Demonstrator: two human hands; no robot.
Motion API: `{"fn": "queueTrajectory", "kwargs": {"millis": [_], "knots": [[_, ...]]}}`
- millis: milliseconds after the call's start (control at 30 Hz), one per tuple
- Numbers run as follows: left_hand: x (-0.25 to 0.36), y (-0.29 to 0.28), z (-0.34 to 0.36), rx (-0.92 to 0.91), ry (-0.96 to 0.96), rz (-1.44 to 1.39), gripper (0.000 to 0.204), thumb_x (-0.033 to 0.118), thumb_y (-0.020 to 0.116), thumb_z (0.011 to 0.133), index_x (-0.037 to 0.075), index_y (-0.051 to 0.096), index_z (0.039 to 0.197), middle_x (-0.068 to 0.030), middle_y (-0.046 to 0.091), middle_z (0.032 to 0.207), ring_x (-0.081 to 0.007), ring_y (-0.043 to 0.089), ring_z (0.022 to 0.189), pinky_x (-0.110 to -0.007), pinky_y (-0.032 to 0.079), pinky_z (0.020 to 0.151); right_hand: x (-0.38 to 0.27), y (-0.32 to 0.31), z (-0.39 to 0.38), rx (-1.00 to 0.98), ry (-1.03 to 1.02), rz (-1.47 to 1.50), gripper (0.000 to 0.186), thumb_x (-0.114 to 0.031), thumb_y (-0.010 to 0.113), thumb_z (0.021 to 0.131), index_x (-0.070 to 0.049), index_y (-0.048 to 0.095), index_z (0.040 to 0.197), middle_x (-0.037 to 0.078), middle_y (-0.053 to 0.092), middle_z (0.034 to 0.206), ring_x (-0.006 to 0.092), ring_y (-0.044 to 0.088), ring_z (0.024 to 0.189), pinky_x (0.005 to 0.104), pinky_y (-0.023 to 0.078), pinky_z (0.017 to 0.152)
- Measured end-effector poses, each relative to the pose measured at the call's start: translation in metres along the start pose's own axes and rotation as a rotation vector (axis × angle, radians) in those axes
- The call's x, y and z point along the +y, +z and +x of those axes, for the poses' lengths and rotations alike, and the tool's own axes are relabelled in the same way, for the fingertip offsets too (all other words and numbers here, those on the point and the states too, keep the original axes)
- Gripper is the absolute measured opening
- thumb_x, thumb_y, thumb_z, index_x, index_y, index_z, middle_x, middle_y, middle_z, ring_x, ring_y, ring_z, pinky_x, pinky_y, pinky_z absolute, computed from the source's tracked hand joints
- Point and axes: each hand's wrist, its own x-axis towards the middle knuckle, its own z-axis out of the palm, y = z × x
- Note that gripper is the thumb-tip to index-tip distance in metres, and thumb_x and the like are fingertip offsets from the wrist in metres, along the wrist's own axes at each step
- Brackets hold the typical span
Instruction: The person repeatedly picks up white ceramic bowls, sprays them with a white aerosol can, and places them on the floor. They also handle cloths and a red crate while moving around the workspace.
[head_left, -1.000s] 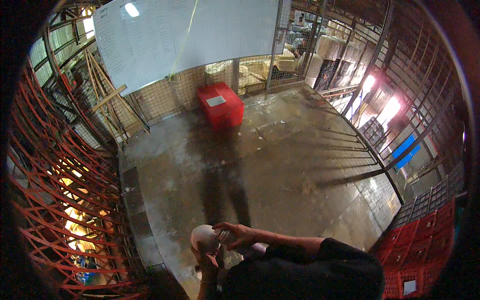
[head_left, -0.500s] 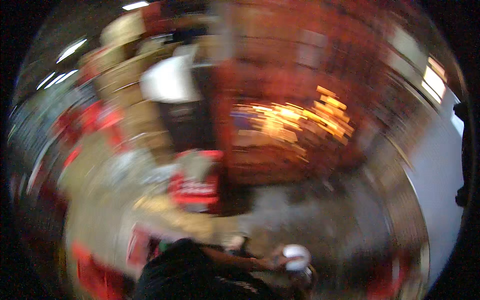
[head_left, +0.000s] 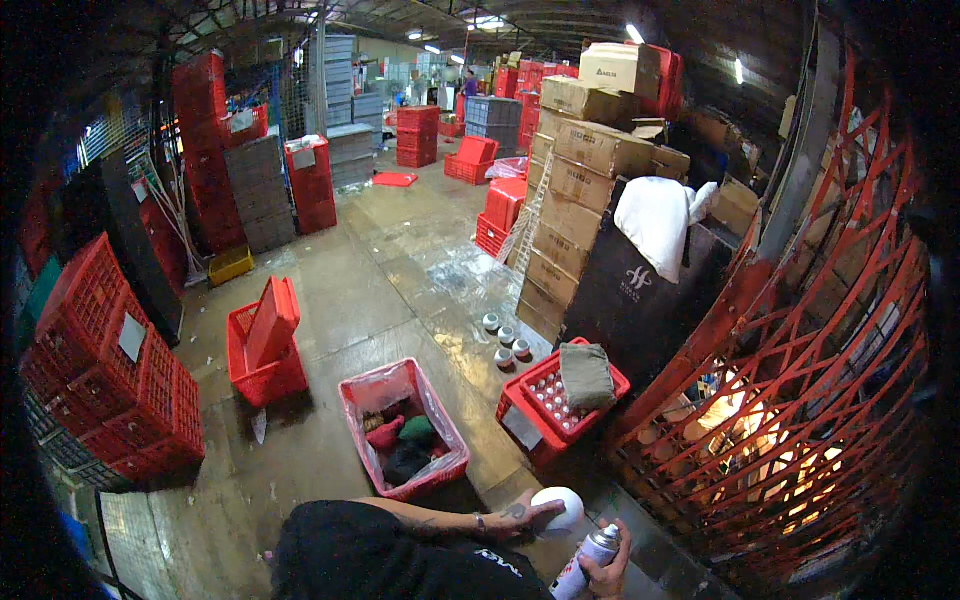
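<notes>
My left hand (head_left: 520, 514) is wrapped around a smooth white ball-shaped piece (head_left: 559, 509), held low in front of my body. Close to it on the right, my right hand (head_left: 610, 572) grips an aerosol spray can (head_left: 590, 562), pale with a silvery top. The can tilts, its nozzle end up and near the white piece. Beyond my left forearm stands a red crate (head_left: 440, 480) with a clear plastic liner. Dark, green and red crumpled items (head_left: 405, 440) lie inside it.
Small round white pieces (head_left: 504, 357) stand on the floor beside a red crate (head_left: 518, 400) of small white-topped items, partly covered by a grey cloth (head_left: 587, 377). Cardboard boxes (head_left: 560, 210) and a red lattice gate (head_left: 800, 400) rise at right. Stacked red crates (head_left: 110, 370) stand left.
The view has swung left, bringing the crate stacks and long floor into sight, and the blur is gone. The white piece stays in my left hand; the spray can now shows clearly.
</notes>
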Motion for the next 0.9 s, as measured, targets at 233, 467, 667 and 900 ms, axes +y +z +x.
{"fn": "queueTrajectory", "kwargs": {"millis": [233,467,667,900], "knots": [[0.043,0.023,0.015,-0.131,-0.003,0.077,0.096,0.061,0.073,0.080,-0.001,0.034,0.142,-0.0183,0.055,0.129,-0.0271,0.058,0.114,-0.041,0.050,0.092,0.023,-0.013,0.008,0.152,-0.094,-0.172,0.094,-0.024,0.084,0.057,-0.009,0.042,0.140,0.013,0.053,0.127,0.0265,0.058,0.109,0.0401,0.050,0.094],[0.016,0.043,0.060,-0.266,0.040,0.113,0.089,0.066,0.062,0.085,-0.001,0.039,0.140,-0.0194,0.056,0.126,-0.0267,0.062,0.107,-0.043,0.056,0.081,-0.007,-0.019,0.003,0.232,0.039,-0.013,0.096,-0.025,0.082,0.054,-0.012,0.042,0.141,0.010,0.050,0.121,0.0250,0.056,0.105,0.0389,0.048,0.093],[0.019,0.048,0.067,-0.484,-0.046,-0.041,0.077,0.068,0.045,0.091,0.005,0.052,0.135,-0.0162,0.065,0.111,-0.0249,0.065,0.092,-0.040,0.054,0.075,-0.016,-0.022,0.011,0.287,0.013,-0.051,0.096,-0.024,0.081,0.055,-0.011,0.041,0.142,0.010,0.050,0.122,0.0251,0.055,0.107,0.0395,0.047,0.096],[0.026,0.051,0.054,-0.338,-0.205,-0.198,0.080,0.071,0.040,0.089,0.007,0.051,0.135,-0.0159,0.065,0.114,-0.0275,0.065,0.091,-0.044,0.053,0.077,-0.011,-0.027,0.024,0.253,-0.015,-0.060,0.095,-0.021,0.079,0.056,-0.011,0.041,0.143,0.010,0.050,0.120,0.0245,0.055,0.106,0.0394,0.047,0.096]]}}
